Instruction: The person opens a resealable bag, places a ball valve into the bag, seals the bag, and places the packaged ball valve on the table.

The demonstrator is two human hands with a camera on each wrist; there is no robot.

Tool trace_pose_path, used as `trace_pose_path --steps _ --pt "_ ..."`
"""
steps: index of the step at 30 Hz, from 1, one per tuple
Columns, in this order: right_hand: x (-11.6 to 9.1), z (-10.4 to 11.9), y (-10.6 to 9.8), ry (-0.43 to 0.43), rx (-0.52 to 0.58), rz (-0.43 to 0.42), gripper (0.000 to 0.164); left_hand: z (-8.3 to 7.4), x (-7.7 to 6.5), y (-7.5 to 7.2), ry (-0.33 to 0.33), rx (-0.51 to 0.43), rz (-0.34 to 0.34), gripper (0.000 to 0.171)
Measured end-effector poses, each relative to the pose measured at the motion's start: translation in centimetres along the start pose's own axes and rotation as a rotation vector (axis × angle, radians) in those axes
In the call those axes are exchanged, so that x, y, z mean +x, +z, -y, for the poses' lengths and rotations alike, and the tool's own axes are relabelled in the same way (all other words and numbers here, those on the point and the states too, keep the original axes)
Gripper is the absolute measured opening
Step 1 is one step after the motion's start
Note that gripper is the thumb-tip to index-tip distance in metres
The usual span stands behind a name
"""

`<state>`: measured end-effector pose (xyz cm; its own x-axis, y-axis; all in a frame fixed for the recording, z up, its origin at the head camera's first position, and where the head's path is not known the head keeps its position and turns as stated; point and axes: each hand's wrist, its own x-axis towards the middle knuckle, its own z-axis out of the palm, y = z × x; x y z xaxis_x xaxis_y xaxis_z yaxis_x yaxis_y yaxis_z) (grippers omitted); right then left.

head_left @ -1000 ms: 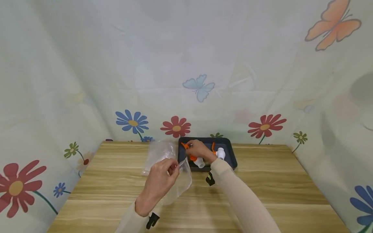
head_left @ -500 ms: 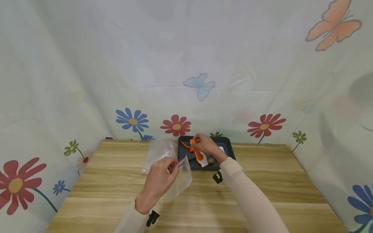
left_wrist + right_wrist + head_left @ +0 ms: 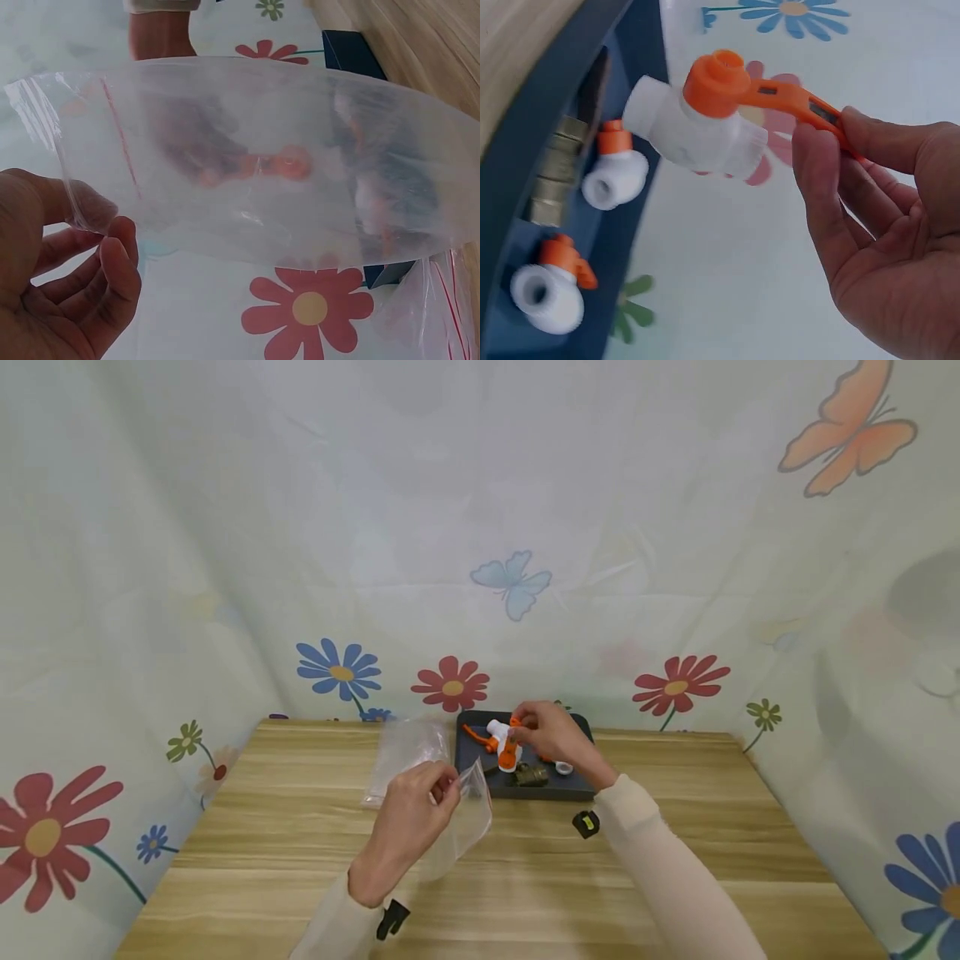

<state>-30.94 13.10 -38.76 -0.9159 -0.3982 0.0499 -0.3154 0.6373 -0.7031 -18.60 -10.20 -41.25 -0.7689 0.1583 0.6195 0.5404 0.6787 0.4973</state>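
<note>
My right hand (image 3: 553, 737) pinches the orange lever of a white plastic ball valve (image 3: 724, 142) between thumb and fingers. In the right wrist view the valve hangs over the dark tray (image 3: 573, 792). My left hand (image 3: 408, 814) pinches a clear zip bag (image 3: 467, 831) near its red-lined top edge, in front of the tray. Seen in the left wrist view, the bag (image 3: 247, 217) spreads across the picture, and the right hand shows blurred through it. Inside the tray lie two more white valves with orange tops, one valve (image 3: 615, 176) beside a brass-coloured fitting (image 3: 551, 184).
A flat stack of clear bags (image 3: 405, 750) lies left of the tray on the wooden table (image 3: 285, 827). A flower-printed cloth (image 3: 585, 643) hangs behind the table. The other white valve (image 3: 547, 296) sits at the tray's near end in the right wrist view.
My right hand has lifted the valve by its lever and shifted right with it. The brass-coloured fitting in the tray shows more now. The left hand and the bag stay in place.
</note>
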Motion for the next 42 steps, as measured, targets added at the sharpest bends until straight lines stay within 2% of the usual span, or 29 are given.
trace_pose_path --steps 5,15,29,36,42 --pt "-1.4 1.1 -1.2 -0.053 -0.039 -0.060 0.022 -0.3 0.2 -0.1 0.001 -0.009 -0.009 0.011" --pt "-4.8 3.8 -3.2 -0.218 -0.014 -0.197 0.020 -0.5 0.7 -0.3 0.007 0.007 -0.019 0.008" --pt "-9.5 5.2 -4.1 -0.396 0.085 -0.405 0.017 -0.6 1.1 -0.4 -0.025 -0.008 -0.026 0.005" --pt "-11.4 6.4 -4.1 -0.464 0.086 -0.453 0.018 -0.8 1.4 -0.3 -0.039 -0.011 -0.026 0.006" --pt "-12.6 7.6 -3.6 -0.519 0.122 -0.443 0.022 -1.0 1.4 -0.1 -0.055 0.008 -0.021 0.006"
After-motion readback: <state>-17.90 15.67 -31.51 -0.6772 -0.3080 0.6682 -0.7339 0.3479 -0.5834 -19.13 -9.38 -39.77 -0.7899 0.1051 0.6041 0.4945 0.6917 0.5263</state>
